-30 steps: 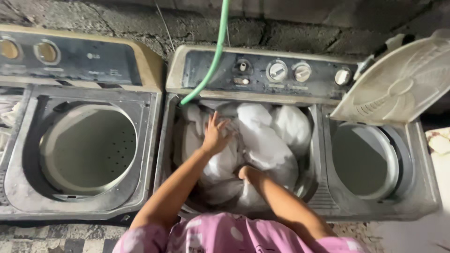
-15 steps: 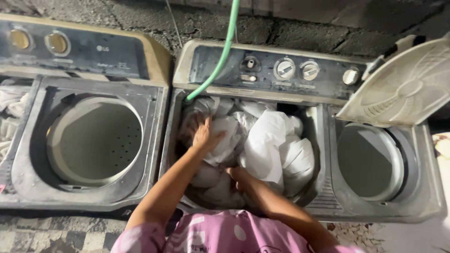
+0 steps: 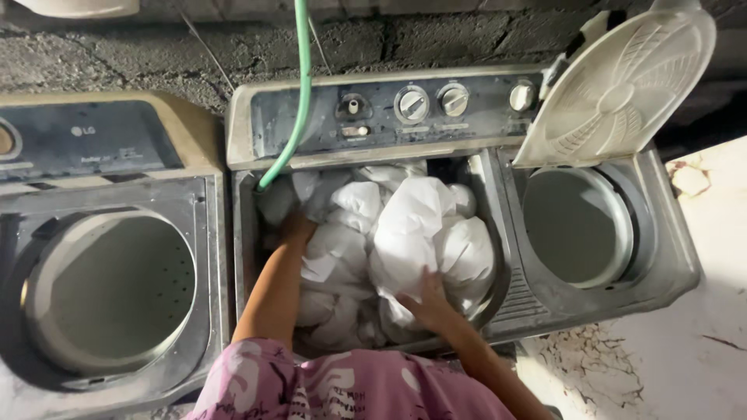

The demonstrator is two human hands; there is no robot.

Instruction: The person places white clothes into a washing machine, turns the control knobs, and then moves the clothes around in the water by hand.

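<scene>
Item: white laundry [image 3: 405, 233], heaped in the wash tub [image 3: 247, 233] of the twin-tub washer [image 3: 311, 124].

Risk: the bulky, seemingly wet heap may slip or spill over the tub rim if lifted by a shallow hold; cloth may snag the green hose [image 3: 299, 85] that hangs into the tub's back left corner.

Left hand [image 3: 298, 225]: pushed down among the cloth at the tub's left; fingers buried, so their spread cannot be told.

Right hand [image 3: 426, 299]: fingers spread, pressed flat on the front of the largest bundle, not closed on it.

Beside: empty spinner [image 3: 580, 225], lid [image 3: 622, 85] raised.
</scene>
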